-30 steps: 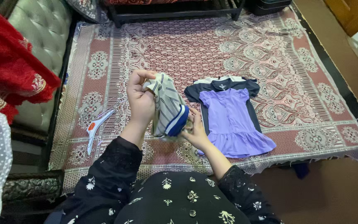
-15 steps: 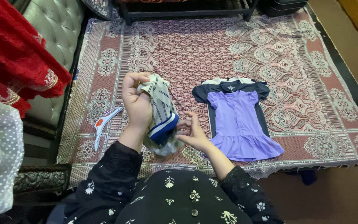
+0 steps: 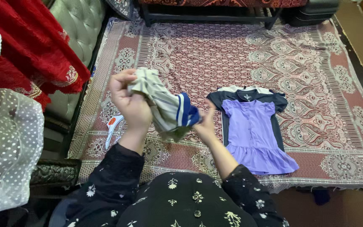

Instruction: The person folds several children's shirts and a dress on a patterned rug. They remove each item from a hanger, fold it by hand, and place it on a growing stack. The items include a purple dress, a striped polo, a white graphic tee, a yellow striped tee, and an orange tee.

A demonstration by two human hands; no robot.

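Centrally, striped garment [image 3: 164, 110], grey-white with blue-and-white band at one end, bunched and held in the air above patterned spread [image 3: 316, 84]. Long axis roughly level, sloping slightly down from upper left to lower right; banded end pointing toward purple dress [image 3: 255, 134], crumpled pale end pointing away from purple dress. Loose fold hanging below the middle of the bundle.

Left hand [image 3: 129, 103] closed in a fist around the pale end, fingers curled over the cloth, on the side of striped garment farthest from purple dress. Right hand [image 3: 206, 122] pinching the banded end, fingers narrow and partly hidden behind the cloth, between striped garment and purple dress. Garment thus spanning from one hand to the other, touching both, clear of the spread.

Purple dress lying flat on patterned spread, collar away from the person, hem toward the person, stacked on dark shirt [image 3: 248, 97] whose sleeves and collar show around its upper edge; a pale layer just visible beyond that. Small white-and-orange object [image 3: 113, 128], kind unclear, on the spread, beyond left hand from purple dress. Red cloth [image 3: 34, 54] and white dotted net [image 3: 9, 147] farther still on that side, over tufted green seat [image 3: 74, 25].
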